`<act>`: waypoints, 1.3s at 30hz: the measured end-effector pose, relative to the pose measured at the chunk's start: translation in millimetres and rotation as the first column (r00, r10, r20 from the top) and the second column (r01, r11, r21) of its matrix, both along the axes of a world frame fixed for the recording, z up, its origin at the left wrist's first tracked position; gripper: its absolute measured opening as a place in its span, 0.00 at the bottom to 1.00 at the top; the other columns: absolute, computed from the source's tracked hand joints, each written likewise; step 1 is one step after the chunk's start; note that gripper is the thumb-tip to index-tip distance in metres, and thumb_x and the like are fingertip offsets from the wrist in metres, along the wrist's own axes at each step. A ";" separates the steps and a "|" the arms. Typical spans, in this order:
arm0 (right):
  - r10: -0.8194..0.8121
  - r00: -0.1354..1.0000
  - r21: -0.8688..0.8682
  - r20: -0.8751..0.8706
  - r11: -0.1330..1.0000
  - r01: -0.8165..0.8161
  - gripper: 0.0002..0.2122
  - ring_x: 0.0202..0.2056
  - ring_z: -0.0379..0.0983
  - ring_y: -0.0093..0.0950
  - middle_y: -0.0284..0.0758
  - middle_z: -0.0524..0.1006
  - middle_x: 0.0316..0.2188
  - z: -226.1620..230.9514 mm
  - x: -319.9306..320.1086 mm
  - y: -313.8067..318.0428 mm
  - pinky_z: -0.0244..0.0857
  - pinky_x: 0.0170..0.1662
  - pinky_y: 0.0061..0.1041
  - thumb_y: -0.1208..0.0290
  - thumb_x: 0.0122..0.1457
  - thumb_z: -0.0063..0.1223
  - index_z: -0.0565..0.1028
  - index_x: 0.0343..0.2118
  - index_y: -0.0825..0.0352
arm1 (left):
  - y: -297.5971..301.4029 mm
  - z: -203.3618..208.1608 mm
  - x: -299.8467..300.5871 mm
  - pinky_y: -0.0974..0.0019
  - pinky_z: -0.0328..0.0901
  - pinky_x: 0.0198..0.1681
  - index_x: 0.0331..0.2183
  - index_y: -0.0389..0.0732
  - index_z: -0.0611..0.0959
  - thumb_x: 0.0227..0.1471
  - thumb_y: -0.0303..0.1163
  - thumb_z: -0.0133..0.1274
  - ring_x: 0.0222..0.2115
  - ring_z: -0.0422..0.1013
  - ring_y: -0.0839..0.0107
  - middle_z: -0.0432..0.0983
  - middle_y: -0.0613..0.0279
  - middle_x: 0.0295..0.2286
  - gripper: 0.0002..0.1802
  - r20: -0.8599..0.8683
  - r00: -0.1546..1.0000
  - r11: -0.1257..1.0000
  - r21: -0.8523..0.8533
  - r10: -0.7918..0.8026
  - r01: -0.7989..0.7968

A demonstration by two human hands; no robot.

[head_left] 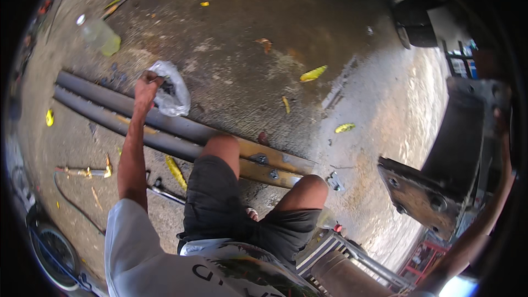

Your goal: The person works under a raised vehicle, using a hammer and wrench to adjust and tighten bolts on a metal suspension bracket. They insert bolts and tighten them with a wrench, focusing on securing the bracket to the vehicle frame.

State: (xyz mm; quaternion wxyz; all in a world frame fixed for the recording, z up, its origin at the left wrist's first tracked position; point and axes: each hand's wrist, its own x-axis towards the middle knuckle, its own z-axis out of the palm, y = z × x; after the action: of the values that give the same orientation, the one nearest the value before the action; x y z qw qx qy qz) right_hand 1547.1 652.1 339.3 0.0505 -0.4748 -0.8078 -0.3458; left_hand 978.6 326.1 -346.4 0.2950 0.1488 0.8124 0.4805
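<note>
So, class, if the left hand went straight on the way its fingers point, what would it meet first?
The plastic bag: the left hand has its fingers toward it, apparently at its edge, though one view leaves contact uncertain.

Beside the paired steel bars (195, 130), the left hand (147, 85) is at the mouth of a translucent plastic bag (171, 89). Beyond the bars' left end: a bottle (99, 36); nearer than them, a brass torch (83, 171); to their right, the right hand (501, 122) at a drilled steel bracket (459, 132).

A stained, rough concrete floor (236, 27) looks dark and damp toward the top, brightly lit at right.
</note>
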 end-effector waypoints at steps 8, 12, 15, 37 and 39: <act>-0.146 0.984 -0.090 -0.102 0.987 0.137 0.33 0.41 0.81 0.36 0.42 0.84 0.37 8.3 -10.0 -36.1 0.70 0.50 0.33 0.41 0.50 0.65 0.80 0.51 0.66 | 58.0 152.8 110.0 0.84 0.60 0.12 0.48 0.39 0.79 0.58 0.28 0.58 0.26 0.78 0.82 0.77 0.70 0.28 0.15 0.513 0.839 0.707 0.660 -0.180 -0.252; -0.127 0.988 -0.074 -0.091 0.990 0.120 0.33 0.43 0.81 0.35 0.41 0.83 0.44 2.1 -14.6 -34.4 0.69 0.52 0.34 0.43 0.51 0.64 0.77 0.57 0.59 | 97.8 211.3 152.1 0.86 0.63 0.13 0.57 0.35 0.76 0.59 0.25 0.56 0.38 0.82 0.74 0.81 0.60 0.39 0.24 0.483 0.716 0.573 0.807 -0.504 -0.141; 0.087 0.990 0.030 -0.114 0.996 -0.084 0.31 0.45 0.81 0.37 0.38 0.82 0.47 -8.1 5.3 -29.7 0.72 0.53 0.37 0.45 0.52 0.64 0.76 0.59 0.50 | 139.4 307.8 217.3 0.86 0.65 0.13 0.53 0.33 0.78 0.59 0.19 0.52 0.42 0.81 0.68 0.79 0.51 0.43 0.19 0.269 0.665 0.400 0.915 -0.697 0.048; -0.137 0.978 -0.027 -0.157 0.991 0.134 0.29 0.39 0.83 0.36 0.39 0.84 0.37 -8.0 -22.2 -45.4 0.76 0.44 0.36 0.44 0.49 0.69 0.81 0.50 0.58 | 264.0 524.0 359.0 0.71 0.61 0.17 0.40 0.36 0.80 0.48 0.27 0.69 0.15 0.67 0.81 0.83 0.61 0.26 0.18 -0.494 0.549 0.243 0.554 -0.674 0.797; -0.093 0.979 -0.005 -0.179 0.996 0.094 0.29 0.38 0.83 0.35 0.40 0.84 0.36 -9.7 -22.2 -47.6 0.76 0.44 0.35 0.44 0.48 0.69 0.81 0.49 0.58 | 272.1 521.1 355.1 0.72 0.60 0.17 0.40 0.36 0.80 0.48 0.27 0.69 0.15 0.67 0.81 0.83 0.60 0.27 0.17 -0.503 0.541 0.219 0.563 -0.674 0.797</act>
State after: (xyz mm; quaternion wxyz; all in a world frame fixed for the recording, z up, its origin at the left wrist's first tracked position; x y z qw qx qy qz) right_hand 1525.0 604.5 329.6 0.1075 -0.5413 -0.7761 -0.3052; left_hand 1333.7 598.2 174.7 0.3349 0.6564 0.3871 0.5542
